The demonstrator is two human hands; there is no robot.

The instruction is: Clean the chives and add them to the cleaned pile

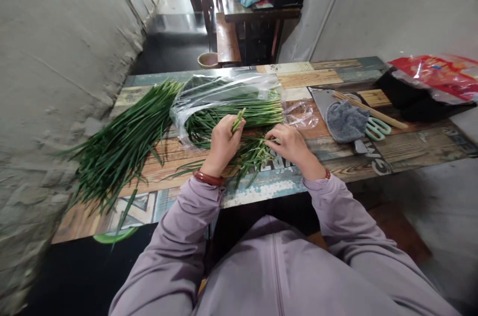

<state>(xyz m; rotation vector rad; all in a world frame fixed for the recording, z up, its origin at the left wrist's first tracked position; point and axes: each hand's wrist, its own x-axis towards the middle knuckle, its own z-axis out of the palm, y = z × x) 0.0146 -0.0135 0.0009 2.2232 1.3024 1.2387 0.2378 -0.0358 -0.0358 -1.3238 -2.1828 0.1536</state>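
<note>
My left hand is closed around a few garlic chives, their pale stem ends sticking up past the thumb. To its right my right hand has its thumb and forefinger pinched together above a small heap of trimmings; what they hold, if anything, is too small to name. Just behind both hands, a clear plastic bag lies over more chives, with their pale ends poking out on the right. A large loose bundle of chives spreads across the table's left side.
On the wood-patterned table, a grey cloth, wooden chopsticks and green-handled scissors lie to the right. A red plastic bag rests at the far right. The left wall stands close. Beyond are a bench and another table.
</note>
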